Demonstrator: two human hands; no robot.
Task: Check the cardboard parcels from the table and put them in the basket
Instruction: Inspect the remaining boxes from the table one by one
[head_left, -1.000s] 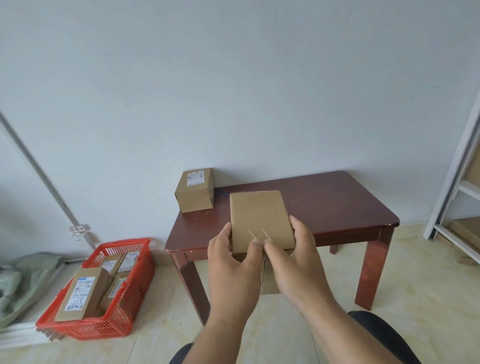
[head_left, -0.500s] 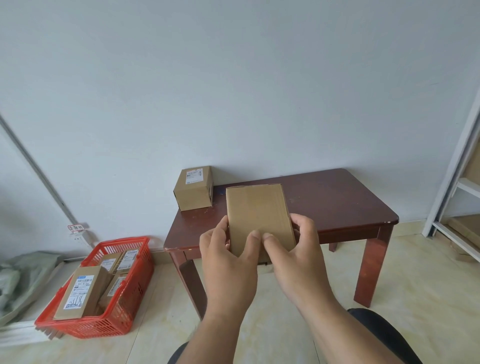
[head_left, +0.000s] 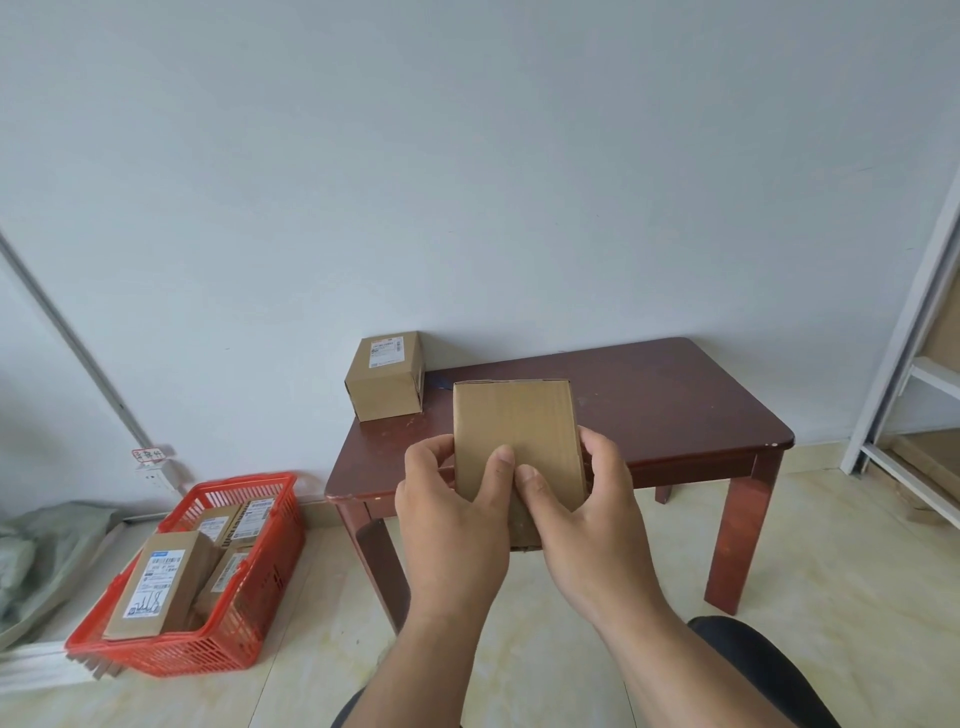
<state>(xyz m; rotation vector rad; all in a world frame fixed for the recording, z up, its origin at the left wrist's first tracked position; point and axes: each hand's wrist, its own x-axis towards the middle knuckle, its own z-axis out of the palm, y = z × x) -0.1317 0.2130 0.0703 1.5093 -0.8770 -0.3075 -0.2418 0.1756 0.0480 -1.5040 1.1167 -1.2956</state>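
Nearest to us, our left hand and right hand both grip the flat cardboard parcel, held up in front of us, thumbs pressed side by side on its plain near face and fingers curled round its two long edges. Its long axis runs upright, away from our wrists, and the face turned to us carries no label, so we judge the check is not finished until another side is turned round.

The relation that matters next is sideways. The red basket sits on the floor down to our left, well apart from the parcel and lower than it, already holding several labelled parcels. Our left hand is on the nearer side, so we judge it the natural one to carry the parcel down and across.

Beyond our hands stands the dark wooden table. On its far left corner, against the wall, one boxy parcel remains, label up, well apart from the one we hold.
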